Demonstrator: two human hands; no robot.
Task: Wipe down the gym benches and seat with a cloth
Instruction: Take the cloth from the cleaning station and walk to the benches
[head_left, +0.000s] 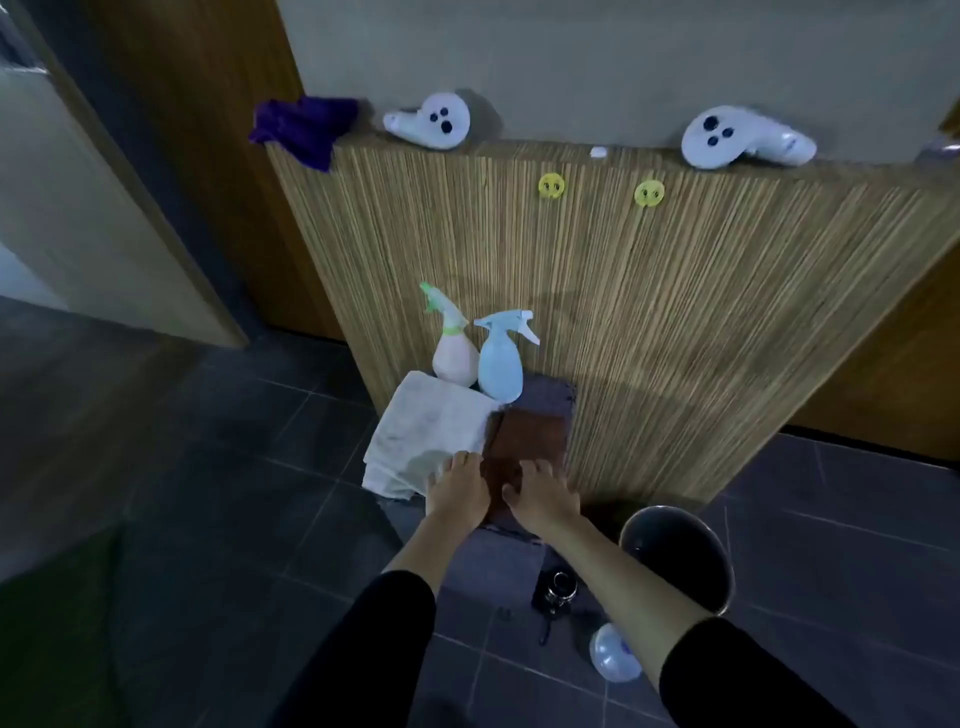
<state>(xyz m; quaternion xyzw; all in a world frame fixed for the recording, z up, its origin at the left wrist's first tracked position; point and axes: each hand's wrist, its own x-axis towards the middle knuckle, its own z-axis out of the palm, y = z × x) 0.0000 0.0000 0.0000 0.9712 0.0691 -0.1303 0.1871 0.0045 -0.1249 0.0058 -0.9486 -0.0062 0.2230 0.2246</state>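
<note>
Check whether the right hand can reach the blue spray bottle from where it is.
Probably yes. The right hand is on the brown cloth, and the blue spray bottle stands just beyond that cloth with nothing between; the pink bottle sits to its left.

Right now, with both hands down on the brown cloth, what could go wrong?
1. The blue spray bottle stands just behind the brown cloth; pulling the cloth may tip it into the pink bottle.
2. The left hand sits at the white cloth, which overhangs its support; it may drag off.
3. The forearm behind the right hand passes close to the dark bin.
</note>
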